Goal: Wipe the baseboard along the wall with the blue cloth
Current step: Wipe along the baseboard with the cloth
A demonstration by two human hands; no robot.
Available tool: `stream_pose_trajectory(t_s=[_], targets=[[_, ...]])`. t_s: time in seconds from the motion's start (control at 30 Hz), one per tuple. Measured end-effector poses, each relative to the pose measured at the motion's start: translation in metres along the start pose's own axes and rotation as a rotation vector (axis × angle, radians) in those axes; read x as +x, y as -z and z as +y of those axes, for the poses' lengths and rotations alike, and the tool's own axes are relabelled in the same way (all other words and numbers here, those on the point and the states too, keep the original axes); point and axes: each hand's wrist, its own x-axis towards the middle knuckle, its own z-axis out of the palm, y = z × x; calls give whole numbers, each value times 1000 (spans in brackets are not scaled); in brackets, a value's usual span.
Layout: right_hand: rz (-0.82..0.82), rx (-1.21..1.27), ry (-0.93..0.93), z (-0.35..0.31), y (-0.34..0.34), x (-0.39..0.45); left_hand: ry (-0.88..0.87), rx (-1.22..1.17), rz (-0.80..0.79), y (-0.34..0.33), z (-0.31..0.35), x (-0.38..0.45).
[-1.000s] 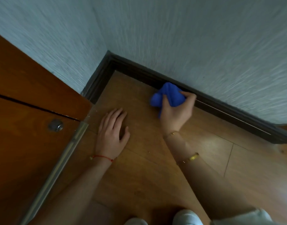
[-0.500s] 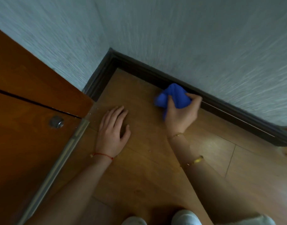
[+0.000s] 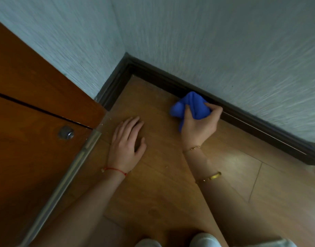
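A dark baseboard (image 3: pixel 251 118) runs along the foot of the textured pale wall, from the corner at the upper middle down to the right. My right hand (image 3: pixel 199 125) grips a bunched blue cloth (image 3: pixel 190 106) and holds it against the baseboard, a little right of the corner. My left hand (image 3: pixel 126 145) rests flat on the wooden floor with its fingers spread and holds nothing.
A brown wooden door (image 3: pixel 28 122) with a round metal fitting (image 3: pixel 66 133) and a metal edge strip (image 3: pixel 64 186) fills the left side. Small crumbs lie on the wooden floor (image 3: pixel 171 193) near the door corner. My knees show at the bottom edge.
My right hand has slid the blue cloth a short way to the right along the baseboard, away from the corner. My left hand has stayed flat on the floor.
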Motion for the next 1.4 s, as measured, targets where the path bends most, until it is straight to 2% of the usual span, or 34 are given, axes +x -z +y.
stream_pose_trajectory(t_s=[0.1,0.23,0.3,0.53,0.6,0.77,0.87,1.0,1.07,1.23,1.3,1.4], targets=[[39,29,-28,-5,-12,-4,-9,15,5,-1,1,0],[-123,37,19,-29,-65,-18,20,37,-36,-1,1,1],[-142,50,9,-32,-72,-19,14,37,-32,0,1,1],[44,-9,-51,7,10,5,3,1,-17,0,0,0],[51,16,-65,4,2,3,-6,3,-14,0,0,0],[-76,31,20,-21,-52,-11,19,33,-38,-1,0,1],[-86,13,28,-15,-37,-5,-10,22,-14,-1,0,0],[3,5,-39,3,4,5,-2,6,-9,0,0,-1],[23,23,-47,2,-1,3,-7,9,-4,0,1,0],[-188,56,65,-33,-75,-19,5,49,-34,-1,-1,1],[-201,79,44,-42,-94,-23,1,68,-25,-1,0,0],[-172,70,59,-34,-75,-18,-1,43,-15,-1,0,1]])
